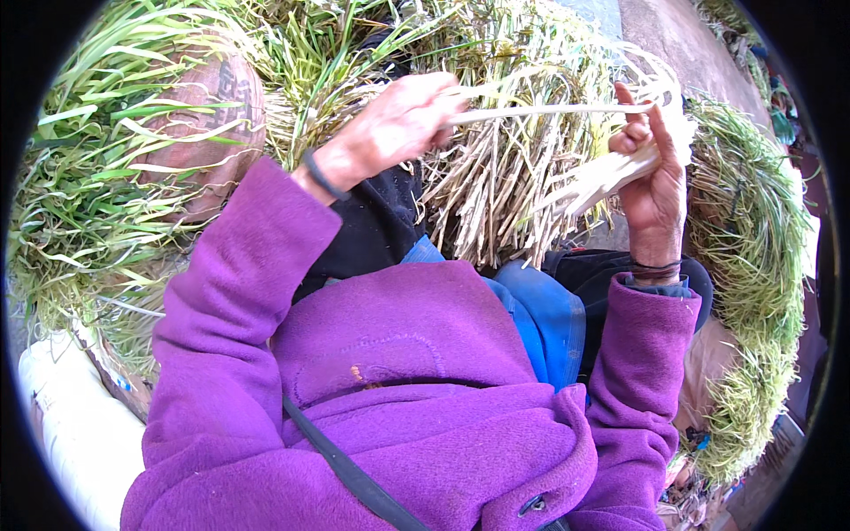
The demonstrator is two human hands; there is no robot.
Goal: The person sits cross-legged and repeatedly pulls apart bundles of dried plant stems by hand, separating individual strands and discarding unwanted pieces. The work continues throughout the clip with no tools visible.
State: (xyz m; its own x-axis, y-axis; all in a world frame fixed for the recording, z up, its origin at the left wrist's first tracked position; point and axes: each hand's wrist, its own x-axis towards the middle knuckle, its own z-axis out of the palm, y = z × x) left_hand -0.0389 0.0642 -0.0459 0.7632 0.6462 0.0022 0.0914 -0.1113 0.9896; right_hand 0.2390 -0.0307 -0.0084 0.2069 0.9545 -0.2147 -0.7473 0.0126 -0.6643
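My left hand (405, 123), slightly blurred, has its fingers closed on the end of a pale plant strip (531, 111). The strip runs nearly level across to the raised fingers of my right hand (654, 162). A bundle of whitish stalks (607, 178) lies in the palm of my right hand, its cut ends pointing down and left. Loose pale strands curl above that hand. Beneath and between both hands is a heap of cut green and straw-coloured stalks (491, 192).
At the upper left, long green leaves hang over a reddish woven sack (206, 126) bearing writing. More bundled greens (750, 219) curve down the right side. A white sack (80, 418) is at the lower left. A grey slab (690, 53) shows at the upper right.
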